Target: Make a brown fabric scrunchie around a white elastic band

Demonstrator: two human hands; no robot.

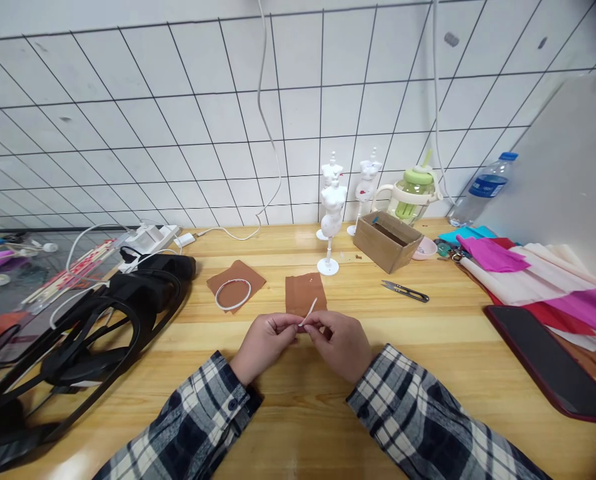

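Note:
My left hand (268, 341) and my right hand (342, 341) meet at the middle of the table, both pinched closed. Between their fingertips is a thin white strip (311, 308), its free end pointing up and away from me. Just beyond the fingers, a square of brown fabric (305, 288) lies flat, its near edge hidden by my hands. To the left, a white ring (217, 296) rests on another brown fabric piece (251, 273). Thread snips (405, 291) lie on the wood to the right of my hands.
White mini mannequins (333, 207) stand near the tiled wall, beside a cardboard box (385, 241) and a green-lidded cup (412, 193). At right are coloured fabrics (528, 273), a phone (553, 363) and a water bottle (485, 190). Black straps and frames (128, 320) crowd the left.

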